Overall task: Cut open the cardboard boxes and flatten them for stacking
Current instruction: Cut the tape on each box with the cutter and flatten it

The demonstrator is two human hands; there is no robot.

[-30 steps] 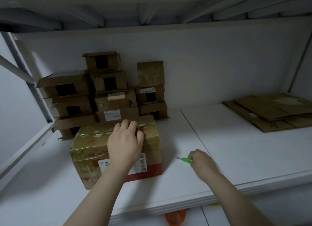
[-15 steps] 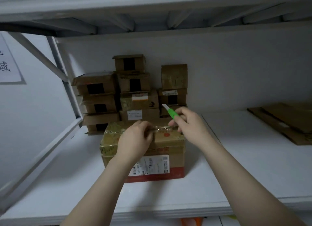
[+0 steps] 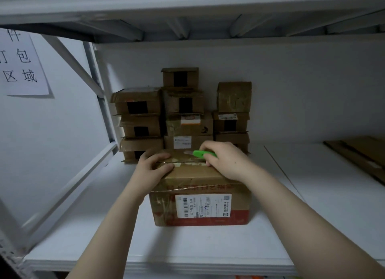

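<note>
A taped cardboard box [image 3: 200, 203] with a white shipping label and a red band stands on the white shelf [image 3: 187, 249] in front of me. My left hand [image 3: 153, 168] presses on the left part of its top, fingers spread over the taped seam. My right hand [image 3: 226, 161] grips a green box cutter [image 3: 203, 153] over the top of the box. Its blade points left, low over the tape near the far edge.
Several small cardboard boxes [image 3: 183, 116] are stacked against the back wall just behind the box. Flattened cardboard [image 3: 358, 155] lies at the far right of the shelf. A slanted metal brace [image 3: 70, 60] and a paper sign [image 3: 20, 64] are at left.
My right hand lifted the green cutter from the shelf and brought it onto the box top, blade turned leftward. The left hand stayed on the box. My view moved closer.
</note>
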